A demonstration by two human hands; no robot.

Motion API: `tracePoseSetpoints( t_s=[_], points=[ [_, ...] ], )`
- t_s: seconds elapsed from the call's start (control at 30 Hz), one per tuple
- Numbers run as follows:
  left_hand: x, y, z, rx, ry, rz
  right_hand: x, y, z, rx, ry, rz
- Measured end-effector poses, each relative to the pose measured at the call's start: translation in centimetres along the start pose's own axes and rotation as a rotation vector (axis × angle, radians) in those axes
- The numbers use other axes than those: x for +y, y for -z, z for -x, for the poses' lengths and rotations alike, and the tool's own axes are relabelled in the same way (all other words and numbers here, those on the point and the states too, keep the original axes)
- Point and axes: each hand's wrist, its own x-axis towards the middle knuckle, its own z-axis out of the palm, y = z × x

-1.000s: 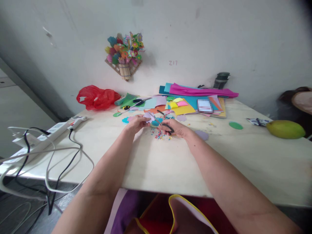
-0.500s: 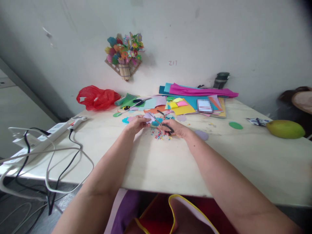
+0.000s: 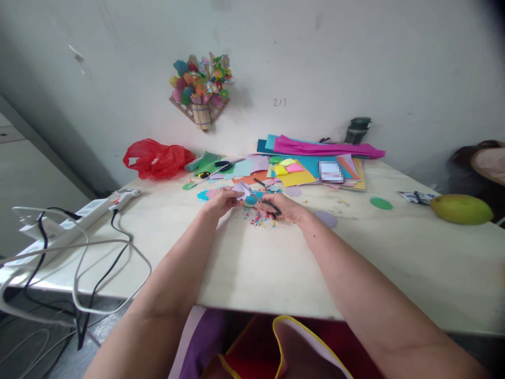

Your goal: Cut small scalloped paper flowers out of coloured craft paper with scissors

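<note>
My left hand (image 3: 221,201) pinches a small lavender paper piece (image 3: 240,190) above the table. Beside it, my right hand (image 3: 282,207) is closed round the dark handles of a pair of scissors (image 3: 271,207), whose blades point up and left at the paper's edge. Under the hands lie blue paper shapes (image 3: 252,198) and many tiny coloured scraps (image 3: 263,220). A lavender disc (image 3: 326,219) rests on the table just right of my right hand.
A red plastic bag (image 3: 155,159), black-handled scissors (image 3: 224,165), coloured sheets (image 3: 303,179) and a phone (image 3: 331,172) lie along the back. A power strip (image 3: 74,226) with loose cables is left. A green disc (image 3: 381,203) and yellow-green fruit (image 3: 461,209) are right.
</note>
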Motion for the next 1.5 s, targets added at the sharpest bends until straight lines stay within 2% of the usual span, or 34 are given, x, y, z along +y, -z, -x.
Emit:
tracePoseSetpoints(
  t_s=[0.27, 0.6, 1.2, 1.5],
  points=[
    [-0.3, 0.2, -0.2, -0.013, -0.002, 0.024, 0.1, -0.2, -0.1, 0.014, -0.014, -0.031],
    [-0.7, 0.4, -0.6, -0.050, 0.019, 0.008, 0.6, 0.1, -0.7, 0.034, 0.038, -0.037],
    [-0.3, 0.2, -0.3, -0.124, -0.036, 0.004, 0.7, 0.3, -0.7, 0.009, 0.041, -0.038],
    [-0.5, -0.3, -0.2, -0.055, -0.032, -0.016, 0.8, 0.2, -1.0, 0.038, 0.051, -0.061]
  ],
)
